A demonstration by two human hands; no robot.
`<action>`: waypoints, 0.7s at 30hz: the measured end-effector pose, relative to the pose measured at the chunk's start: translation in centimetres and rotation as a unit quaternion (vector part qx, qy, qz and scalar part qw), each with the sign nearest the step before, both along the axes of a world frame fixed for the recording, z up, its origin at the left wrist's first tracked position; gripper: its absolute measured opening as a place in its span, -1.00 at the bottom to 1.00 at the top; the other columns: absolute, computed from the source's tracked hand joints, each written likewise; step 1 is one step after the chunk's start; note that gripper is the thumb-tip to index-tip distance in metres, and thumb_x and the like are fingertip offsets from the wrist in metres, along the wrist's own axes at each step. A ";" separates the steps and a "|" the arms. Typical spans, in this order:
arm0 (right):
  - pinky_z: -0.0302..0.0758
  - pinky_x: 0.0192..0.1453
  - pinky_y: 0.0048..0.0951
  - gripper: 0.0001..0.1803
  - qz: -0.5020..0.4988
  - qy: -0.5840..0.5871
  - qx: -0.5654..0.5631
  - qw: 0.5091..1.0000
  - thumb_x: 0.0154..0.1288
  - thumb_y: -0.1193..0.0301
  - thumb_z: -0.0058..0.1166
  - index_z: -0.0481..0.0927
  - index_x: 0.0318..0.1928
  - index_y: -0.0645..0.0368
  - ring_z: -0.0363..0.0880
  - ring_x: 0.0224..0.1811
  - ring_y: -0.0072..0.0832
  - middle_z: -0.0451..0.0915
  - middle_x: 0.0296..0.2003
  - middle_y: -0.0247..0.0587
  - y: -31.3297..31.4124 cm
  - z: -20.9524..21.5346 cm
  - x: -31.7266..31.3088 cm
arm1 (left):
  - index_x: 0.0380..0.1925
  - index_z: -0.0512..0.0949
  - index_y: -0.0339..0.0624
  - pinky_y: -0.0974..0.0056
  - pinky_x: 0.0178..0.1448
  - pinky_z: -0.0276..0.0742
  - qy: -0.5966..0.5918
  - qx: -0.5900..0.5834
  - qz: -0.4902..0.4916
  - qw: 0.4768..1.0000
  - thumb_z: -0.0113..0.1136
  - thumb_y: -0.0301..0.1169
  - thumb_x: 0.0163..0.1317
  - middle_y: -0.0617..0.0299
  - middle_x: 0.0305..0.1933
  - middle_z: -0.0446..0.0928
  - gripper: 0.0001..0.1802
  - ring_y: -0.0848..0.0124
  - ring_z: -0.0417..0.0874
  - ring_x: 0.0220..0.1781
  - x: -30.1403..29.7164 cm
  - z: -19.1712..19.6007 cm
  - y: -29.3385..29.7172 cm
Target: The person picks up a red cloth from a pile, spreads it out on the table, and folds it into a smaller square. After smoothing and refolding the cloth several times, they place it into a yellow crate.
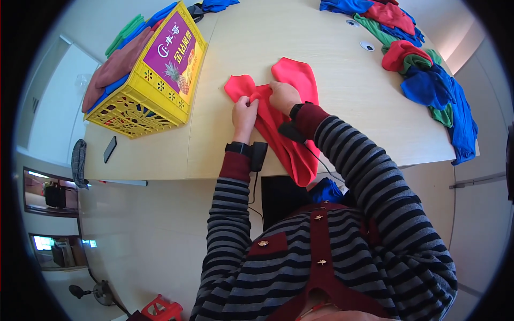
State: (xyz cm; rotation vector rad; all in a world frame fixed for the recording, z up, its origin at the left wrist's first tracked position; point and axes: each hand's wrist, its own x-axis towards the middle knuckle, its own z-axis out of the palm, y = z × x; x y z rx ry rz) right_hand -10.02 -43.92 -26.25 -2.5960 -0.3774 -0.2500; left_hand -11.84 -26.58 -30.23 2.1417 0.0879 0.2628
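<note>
I have one wide lane: bare desk [360, 107] between the red cloth [302, 80] and the garment row [455, 101] along the right edge — two black-and-white discs [367, 46] lie at its far right. On the left, the yellow crate [166, 91] obstructs passage; a narrower strip separates it from the cloth. The left grip [245, 113] and right grip [285, 99] occupy the cloth's middle — black wrist units [259, 156] obstruct near-side access.

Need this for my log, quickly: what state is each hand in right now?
Left hand: closed, gripping the red cloth.
Right hand: closed on the same cloth, fingertips partly hidden.
</note>
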 end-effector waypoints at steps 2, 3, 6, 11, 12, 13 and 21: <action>0.66 -0.25 -0.19 -0.78 -0.024 0.096 0.149 0.984 0.32 0.39 0.12 0.63 -0.13 0.26 0.73 -0.32 -0.23 0.68 -0.38 -0.08 -2.6 0.1 1.2 | -0.28 0.64 -0.24 0.19 -0.21 0.57 0.000 -0.025 -0.014 1.000 0.36 -0.22 0.26 0.15 -0.39 0.66 -0.72 0.30 0.68 -0.36 0.0 0.8 1.1; 0.66 -0.31 -0.23 -0.81 -0.041 0.142 0.222 0.964 0.33 0.41 0.11 0.64 -0.16 0.27 0.72 -0.38 -0.30 0.67 -0.42 -0.15 -4.8 0.0 2.0 | -0.29 0.63 -0.24 0.24 -0.21 0.57 0.000 -0.126 -0.029 0.992 0.31 -0.25 0.31 0.19 -0.36 0.66 -0.75 0.35 0.67 -0.35 -0.2 2.1 1.5; 0.65 -0.35 -0.40 -0.89 -0.018 0.179 0.459 0.870 0.21 0.49 0.12 0.68 -0.29 0.22 0.71 -0.39 -0.37 0.67 -0.44 -0.11 -11.3 2.6 3.5 | -0.22 0.61 -0.21 0.34 -0.21 0.58 -0.043 -0.331 -0.017 0.943 0.17 -0.33 0.43 0.28 -0.28 0.65 -0.83 0.48 0.66 -0.28 -0.8 5.5 6.8; 0.57 -0.40 -0.48 -0.68 -0.040 -0.012 0.383 0.923 0.50 0.28 -0.02 0.64 -0.36 0.20 0.60 -0.50 -0.53 0.61 -0.50 -0.32 -31.6 11.3 7.4 | -0.13 0.52 -0.15 0.20 -0.12 0.71 -0.067 -0.364 -0.073 0.926 0.13 -0.35 0.48 0.17 -0.15 0.65 -0.88 0.40 0.71 -0.21 4.0 16.0 15.0; 0.59 -0.35 -0.50 -0.76 -0.065 0.000 0.429 0.901 0.47 0.28 0.07 0.64 -0.27 0.16 0.61 -0.46 -0.55 0.64 -0.42 -0.33 -31.2 13.8 7.4 | -0.14 0.51 -0.15 0.18 -0.10 0.72 -0.078 -0.323 -0.056 0.942 0.13 -0.35 0.48 0.14 -0.14 0.64 -0.87 0.36 0.71 -0.21 3.6 17.4 19.9; 0.59 -0.33 -0.52 -0.78 -0.100 -0.016 0.466 0.879 0.49 0.28 0.08 0.64 -0.22 0.16 0.61 -0.44 -0.56 0.65 -0.41 -0.33 -36.3 15.7 6.2 | -0.11 0.51 -0.19 0.18 -0.06 0.71 -0.110 -0.358 -0.086 0.923 0.13 -0.34 0.49 0.11 -0.12 0.64 -0.85 0.35 0.72 -0.18 4.8 18.6 17.2; 0.61 -0.23 -0.66 -0.81 -0.085 -0.117 0.596 0.790 0.55 0.35 0.09 0.62 0.02 0.14 0.62 -0.40 -0.63 0.67 -0.35 -0.36 -43.7 19.0 -7.1 | 0.01 0.50 -0.27 0.19 0.19 0.63 -0.178 -0.427 -0.154 0.873 0.12 -0.34 0.52 0.06 0.01 0.64 -0.76 0.29 0.70 0.02 -1.1 22.2 11.4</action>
